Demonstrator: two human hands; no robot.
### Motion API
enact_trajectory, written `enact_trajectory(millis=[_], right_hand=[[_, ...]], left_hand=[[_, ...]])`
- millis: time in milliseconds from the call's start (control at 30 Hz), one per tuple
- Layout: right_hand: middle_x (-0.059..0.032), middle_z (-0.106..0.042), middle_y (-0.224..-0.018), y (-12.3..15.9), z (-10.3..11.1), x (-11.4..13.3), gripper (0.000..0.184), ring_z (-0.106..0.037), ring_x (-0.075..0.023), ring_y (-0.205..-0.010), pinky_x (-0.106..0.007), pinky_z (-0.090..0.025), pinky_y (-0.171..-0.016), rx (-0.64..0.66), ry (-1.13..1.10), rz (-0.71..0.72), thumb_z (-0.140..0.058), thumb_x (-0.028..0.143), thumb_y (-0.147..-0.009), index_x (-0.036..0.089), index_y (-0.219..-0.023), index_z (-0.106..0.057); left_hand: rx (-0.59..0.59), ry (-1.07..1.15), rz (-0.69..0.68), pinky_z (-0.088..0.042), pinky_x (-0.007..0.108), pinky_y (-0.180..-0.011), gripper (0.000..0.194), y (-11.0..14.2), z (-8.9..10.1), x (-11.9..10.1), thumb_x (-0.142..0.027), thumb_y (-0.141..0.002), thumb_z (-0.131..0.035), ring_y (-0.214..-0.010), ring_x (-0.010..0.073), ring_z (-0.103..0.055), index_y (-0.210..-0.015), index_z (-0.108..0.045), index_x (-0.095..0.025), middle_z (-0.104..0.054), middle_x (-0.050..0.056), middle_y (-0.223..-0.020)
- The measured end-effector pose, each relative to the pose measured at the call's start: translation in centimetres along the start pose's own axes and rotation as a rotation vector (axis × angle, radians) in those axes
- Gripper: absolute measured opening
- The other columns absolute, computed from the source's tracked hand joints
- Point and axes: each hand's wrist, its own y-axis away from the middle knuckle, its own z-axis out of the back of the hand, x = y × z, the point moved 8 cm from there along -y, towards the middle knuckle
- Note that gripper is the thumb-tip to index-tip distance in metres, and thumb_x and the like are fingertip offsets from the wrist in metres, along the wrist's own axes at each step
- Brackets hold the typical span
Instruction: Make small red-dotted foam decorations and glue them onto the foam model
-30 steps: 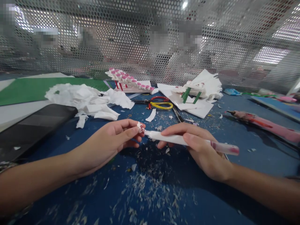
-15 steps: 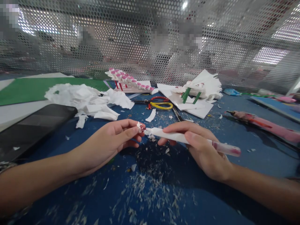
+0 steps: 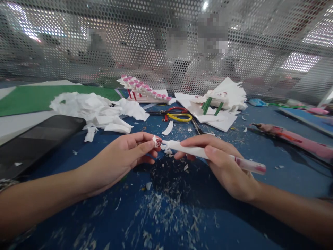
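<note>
Between the thumb and fingers of my left hand (image 3: 125, 156) is a small white piece with dark red marks (image 3: 156, 141), perhaps paper; its exact kind is too small to tell. My right hand (image 3: 221, 159) grips a white marker pen (image 3: 194, 150), its tip pointing left at the marked piece. At the pen's other end a clear cap with a dark pink inside (image 3: 251, 165) sticks out past my palm. Tip and piece are very close; whether they touch I cannot tell. Below the hands, white paper scraps (image 3: 161, 208) litter the blue tabletop (image 3: 234, 229).
Scissors with red and yellow handles (image 3: 179, 116) lie beyond the hands. Crumpled white paper (image 3: 88, 107) and a black phone (image 3: 39, 139) are at left. A white model with pink dots (image 3: 144, 88) and one on green legs (image 3: 208, 104) stand behind. A pink pen-shaped case (image 3: 293, 139) lies right.
The pen tip has shifted slightly at the small piece, and more of the red marks now shows. Both hands keep their hold and nearly the same place.
</note>
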Motion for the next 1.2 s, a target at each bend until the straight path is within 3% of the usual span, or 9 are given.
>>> enact_trajectory(millis=[167, 467, 1200], right_hand=[[-0.0008, -0.066, -0.084, 0.09, -0.06, -0.09, 0.026, -0.059, -0.0139, -0.08, -0.029, -0.043, -0.073, 0.027, -0.034, 0.004, -0.036, 0.025, -0.085, 0.023, -0.097, -0.059], [-0.0011, -0.065, -0.086, -0.03, -0.24, 0.58, 0.027, -0.057, -0.0133, -0.081, -0.027, -0.043, -0.072, 0.049, 0.095, 0.015, -0.034, 0.024, -0.086, 0.023, -0.097, -0.059], [-0.0006, -0.066, -0.086, 0.04, -0.16, 0.01, 0.027, -0.059, -0.0125, -0.083, -0.026, -0.042, -0.076, 0.049, -0.013, -0.008, -0.036, 0.025, -0.086, 0.022, -0.097, -0.06]], left_hand=[[0.008, -0.004, -0.007, -0.042, 0.014, -0.055, 0.013, 0.03, -0.15, -0.02, -0.011, -0.076, -0.052, -0.058, 0.0061, -0.051, -0.067, -0.061, -0.014, -0.057, -0.003, -0.06], [0.033, -0.087, -0.051, -0.04, 0.016, -0.054, 0.007, 0.03, -0.05, -0.25, -0.017, -0.074, -0.055, -0.057, 0.0071, -0.049, -0.069, -0.059, -0.016, -0.055, -0.003, -0.06], [0.016, -0.085, -0.064, -0.04, 0.013, -0.049, 0.008, 0.01, 0.12, -0.21, -0.02, -0.075, -0.055, -0.053, 0.0055, -0.047, -0.07, -0.058, -0.015, -0.053, -0.004, -0.059]])
